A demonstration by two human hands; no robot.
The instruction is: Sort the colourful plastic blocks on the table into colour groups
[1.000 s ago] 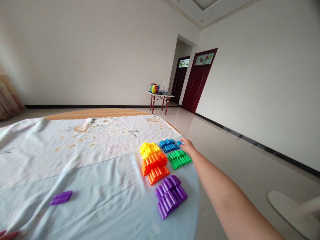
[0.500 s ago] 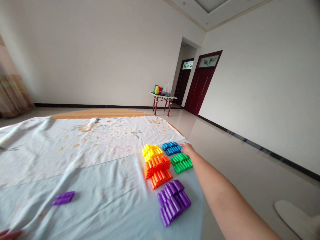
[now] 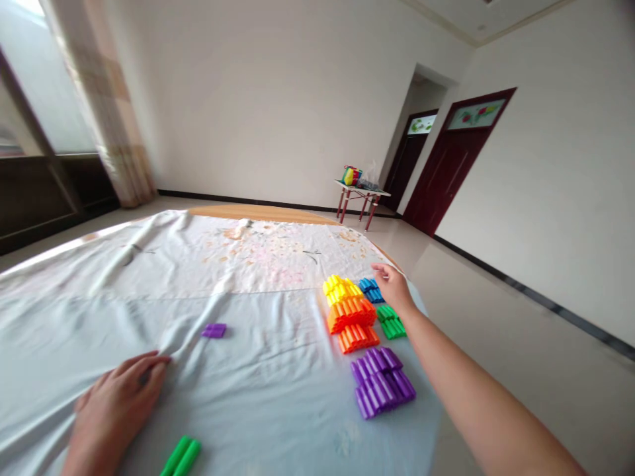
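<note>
My right hand (image 3: 393, 285) reaches over the blue plastic tubes (image 3: 370, 289), fingers loosely apart with nothing visible in them. The hand hides part of the blue stack. Below its wrist lie green tubes (image 3: 391, 322), partly covered by my forearm. Left of these stand stacked yellow tubes (image 3: 342, 291) and orange tubes (image 3: 353, 317), with a purple stack (image 3: 381, 382) nearer me. My left hand (image 3: 122, 393) rests on the cloth, fingers bent but apart from the palm, holding nothing visible. Beyond it lie a few purple tubes (image 3: 214, 330); two green tubes (image 3: 182, 456) lie at the bottom edge.
A wrinkled pale cloth (image 3: 268, 370) covers most of the round wooden table (image 3: 262, 213). Its right edge runs beneath my right forearm. Across the floor, a small table (image 3: 364, 190) bears a colourful bag (image 3: 352, 176) and a clear plastic bag (image 3: 370, 178).
The view has swung left, bringing my left hand and two green tubes into sight. My right hand has lifted from the right side of the blue tubes and shifted left over them.
</note>
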